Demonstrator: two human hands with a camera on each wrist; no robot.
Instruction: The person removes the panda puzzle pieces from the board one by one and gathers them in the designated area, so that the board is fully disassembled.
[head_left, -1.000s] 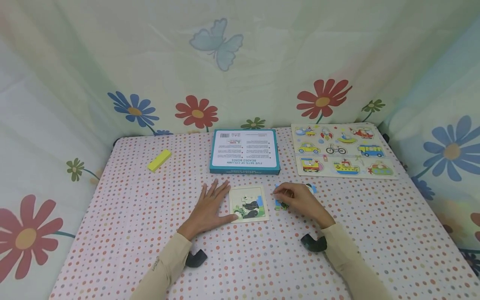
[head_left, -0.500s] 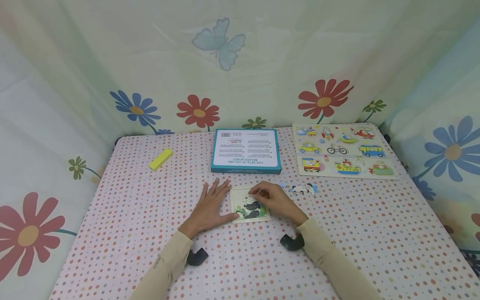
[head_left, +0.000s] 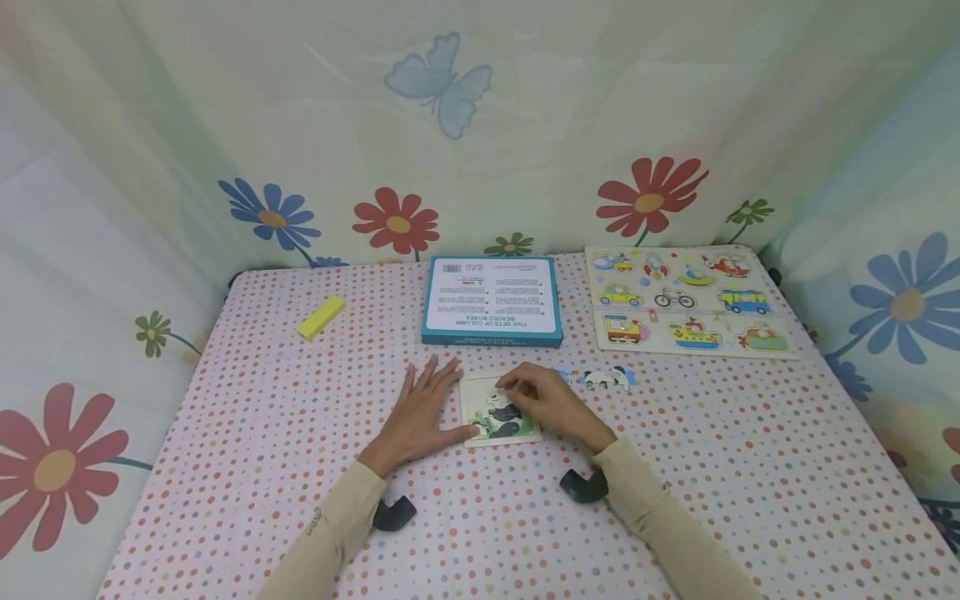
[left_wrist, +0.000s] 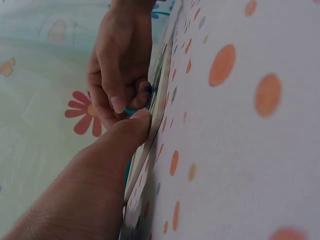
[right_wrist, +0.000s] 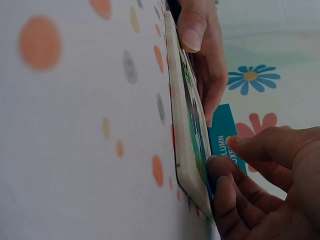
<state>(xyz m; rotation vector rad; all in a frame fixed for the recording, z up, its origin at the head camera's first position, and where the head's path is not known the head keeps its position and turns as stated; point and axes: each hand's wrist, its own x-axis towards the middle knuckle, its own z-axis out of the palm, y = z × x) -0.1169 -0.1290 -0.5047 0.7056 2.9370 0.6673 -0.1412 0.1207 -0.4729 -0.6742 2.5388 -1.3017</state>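
The left hand's (head_left: 416,419) fingers are spread, its thumb rested on the panda puzzle (head_left: 498,427); the right hand's (head_left: 553,406) are bent at its surface, any pinch undiscernible. The puzzle is laid flat on the bench (head_left: 495,517), near loose pieces (head_left: 597,381).

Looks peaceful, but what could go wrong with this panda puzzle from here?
The right hand reaches over the puzzle tray, so its fingers might dislodge the fitted pieces. Loose pieces lie close beside that hand and could get nudged. The left hand has its thumb on the tray's edge; if that lifts, the tray may slide.
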